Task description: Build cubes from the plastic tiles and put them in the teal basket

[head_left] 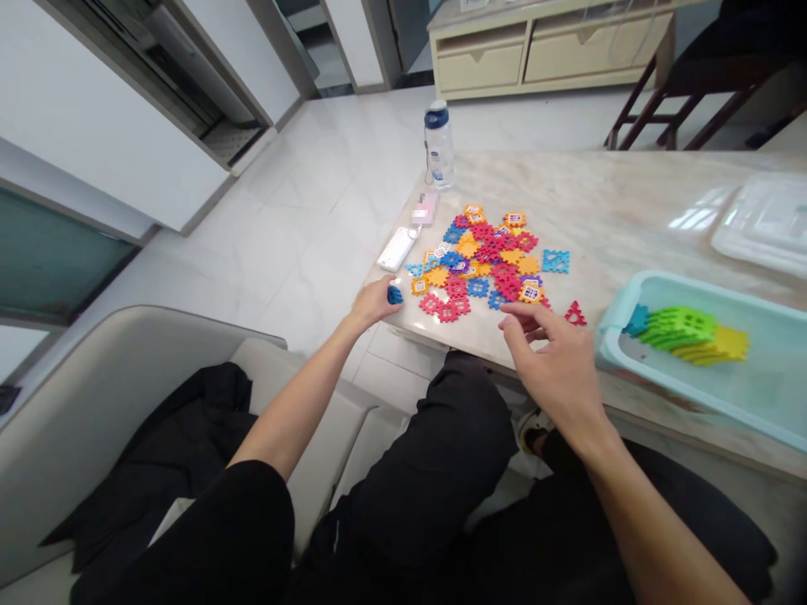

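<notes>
My left hand point(375, 303) is at the marble table's near edge point(403, 315), closed on a small blue plastic piece point(394, 294). A loose pile of flat plastic lattice pieces point(472, 262) in red, orange, blue and purple lies just beyond it. My right hand point(547, 350) hangs at the pile's near right side with its fingers apart, holding nothing, close to the red pieces. A blue square lattice piece point(556, 261) and a red triangular piece point(574, 315) lie apart from the pile, to the right.
A pale blue tray point(693, 353) at the right holds stacked green and yellow pieces. A clear plastic lid point(766, 223) lies behind it. A water bottle point(440, 144), a white rectangular device point(398, 249) and a pink item point(424, 210) stand at the table's far left.
</notes>
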Available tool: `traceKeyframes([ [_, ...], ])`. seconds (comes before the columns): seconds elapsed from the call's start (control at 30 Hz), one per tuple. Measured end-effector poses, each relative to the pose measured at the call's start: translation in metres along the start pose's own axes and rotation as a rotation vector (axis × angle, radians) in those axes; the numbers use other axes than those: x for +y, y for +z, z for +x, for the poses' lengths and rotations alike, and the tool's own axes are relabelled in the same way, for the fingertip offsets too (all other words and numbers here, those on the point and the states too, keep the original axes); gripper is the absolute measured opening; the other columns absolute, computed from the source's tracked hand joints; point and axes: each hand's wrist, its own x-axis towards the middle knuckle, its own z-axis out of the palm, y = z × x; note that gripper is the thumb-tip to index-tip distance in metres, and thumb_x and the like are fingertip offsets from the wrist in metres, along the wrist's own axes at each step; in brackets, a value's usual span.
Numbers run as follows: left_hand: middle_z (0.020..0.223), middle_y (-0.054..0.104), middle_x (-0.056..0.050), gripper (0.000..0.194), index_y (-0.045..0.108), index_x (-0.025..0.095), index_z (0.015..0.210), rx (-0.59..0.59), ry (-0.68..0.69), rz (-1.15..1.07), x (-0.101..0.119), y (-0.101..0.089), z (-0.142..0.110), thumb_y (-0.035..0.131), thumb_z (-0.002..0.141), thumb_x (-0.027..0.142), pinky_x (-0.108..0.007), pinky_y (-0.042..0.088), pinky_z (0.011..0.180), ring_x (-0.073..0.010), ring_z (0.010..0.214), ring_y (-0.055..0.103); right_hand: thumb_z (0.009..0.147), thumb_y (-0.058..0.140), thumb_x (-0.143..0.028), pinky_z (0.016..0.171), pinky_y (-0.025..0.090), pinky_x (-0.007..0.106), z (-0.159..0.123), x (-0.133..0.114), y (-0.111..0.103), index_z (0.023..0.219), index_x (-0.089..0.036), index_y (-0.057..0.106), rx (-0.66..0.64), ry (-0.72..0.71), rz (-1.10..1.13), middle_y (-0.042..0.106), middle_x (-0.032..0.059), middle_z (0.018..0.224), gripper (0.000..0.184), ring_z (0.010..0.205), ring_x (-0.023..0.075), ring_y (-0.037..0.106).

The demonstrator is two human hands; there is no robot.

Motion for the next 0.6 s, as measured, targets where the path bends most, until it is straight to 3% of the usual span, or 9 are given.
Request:
traceKeyframes([
  [0.3,0.137,0.081,-0.014,0.08,0.058,0.017,0.16,-0.006,0.002,0.009,0.007,0.001,0.001,0.086,0.087,0.033,-0.038,0.056,0.111,-0.0321,0.126,0.075,0.1,0.066,-0.044,0.07,0.059,0.035,0.005,0.021,0.001,0.116,-0.021,0.086,0.014,0.046,-0.042,0.085,0.0076,0.093,0.034,0.072,0.0213,0.072],
  [0.4,0.147,0.076,-0.017,0.084,0.057,0.018,0.16,0.015,-0.009,0.015,0.011,-0.005,-0.004,0.09,0.085,0.038,-0.044,0.054,0.117,-0.0361,0.137,0.071,0.101,0.064,-0.045,0.072,0.059,0.036,0.007,0.028,0.003,0.12,-0.019,0.084,-0.007,0.019,-0.086,0.084,0.0088,0.093,0.038,0.073,0.0221,0.072],
  [0.5,0.158,0.068,-0.021,0.079,0.058,0.016,0.157,0.142,0.002,-0.093,0.028,-0.013,-0.034,0.089,0.09,0.042,-0.051,0.051,0.125,-0.0386,0.145,0.066,0.101,0.061,-0.044,0.076,0.057,0.038,0.011,0.041,0.005,0.125,-0.018,0.082,-0.017,0.002,-0.171,0.084,0.0101,0.096,0.041,0.077,0.0241,0.074],
  [0.6,0.147,0.075,-0.016,0.045,0.066,0.019,0.147,0.249,0.082,-0.411,0.072,-0.014,-0.102,0.068,0.107,0.039,-0.047,0.058,0.121,-0.0295,0.134,0.074,0.099,0.061,-0.04,0.082,0.057,0.04,0.015,0.06,0.01,0.126,-0.018,0.082,-0.033,0.002,-0.276,0.084,0.0105,0.097,0.041,0.081,0.0261,0.075],
])
